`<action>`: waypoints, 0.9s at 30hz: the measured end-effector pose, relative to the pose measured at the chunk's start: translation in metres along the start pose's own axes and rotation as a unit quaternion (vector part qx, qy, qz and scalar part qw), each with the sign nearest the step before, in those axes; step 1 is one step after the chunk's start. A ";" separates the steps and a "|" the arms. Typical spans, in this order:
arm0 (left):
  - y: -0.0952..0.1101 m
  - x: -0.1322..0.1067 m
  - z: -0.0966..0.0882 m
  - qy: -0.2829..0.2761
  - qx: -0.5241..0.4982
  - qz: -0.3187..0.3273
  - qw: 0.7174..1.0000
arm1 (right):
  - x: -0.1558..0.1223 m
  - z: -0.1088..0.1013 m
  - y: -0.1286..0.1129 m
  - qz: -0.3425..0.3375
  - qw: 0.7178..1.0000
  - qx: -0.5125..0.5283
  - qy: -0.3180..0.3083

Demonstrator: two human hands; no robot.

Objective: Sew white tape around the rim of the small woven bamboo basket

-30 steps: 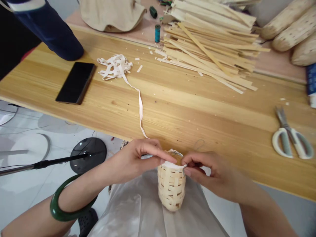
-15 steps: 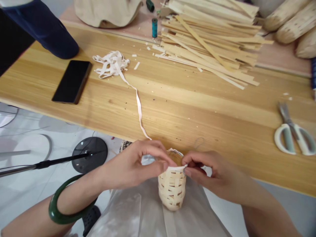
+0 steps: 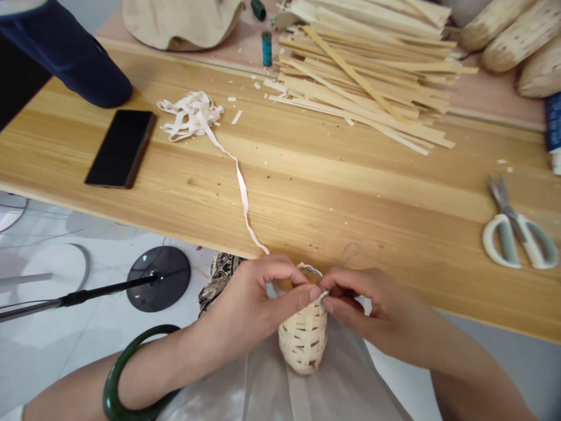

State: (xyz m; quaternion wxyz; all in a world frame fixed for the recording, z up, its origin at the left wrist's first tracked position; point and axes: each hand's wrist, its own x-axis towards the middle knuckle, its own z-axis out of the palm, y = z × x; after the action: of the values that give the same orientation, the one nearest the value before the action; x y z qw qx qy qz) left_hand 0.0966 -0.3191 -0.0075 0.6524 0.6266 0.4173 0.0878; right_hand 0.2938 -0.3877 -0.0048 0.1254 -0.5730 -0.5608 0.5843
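A small woven basket of pale strips hangs in front of the apron, its rounded base downward. White ribbon edges its rim. My left hand is closed on that rim, thumb outside and fingers toward the opening. At the rim's right side my right hand pinches the edge between thumb and forefinger; whether a needle is in the pinch is hidden. A loop of thin grey thread shows above the right hand. From the left hand a ribbon strand runs up to a loose white ribbon pile.
On the wooden table lie white-handled scissors, a black phone and a stack of wood strips. A teal thread spool stands at the back. A round black stand base is on the floor left.
My left thumb has shifted right along the rim, close to my right fingertips. The right hand keeps its pinch. The view has shifted slightly.
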 end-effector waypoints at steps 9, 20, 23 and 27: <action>-0.006 -0.004 0.001 -0.015 -0.027 0.034 0.999 | -0.003 -0.003 0.000 0.011 0.997 0.080 0.005; -0.007 -0.005 -0.005 -0.033 -0.017 0.056 0.998 | 0.000 0.003 -0.006 0.025 0.993 0.089 0.067; -0.007 -0.007 -0.010 -0.041 -0.007 0.102 0.994 | 0.000 0.003 -0.007 0.025 0.994 0.089 0.065; -0.009 -0.009 -0.013 -0.031 -0.030 0.088 0.995 | 0.000 0.003 -0.007 0.028 0.993 0.096 0.060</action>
State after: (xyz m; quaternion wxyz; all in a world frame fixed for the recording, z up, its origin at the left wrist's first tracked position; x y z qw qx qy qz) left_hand 0.0788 -0.3173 -0.0094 0.6733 0.6434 0.3372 0.1376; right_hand 0.2875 -0.3868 -0.0005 0.1967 -0.6084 -0.4771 0.6030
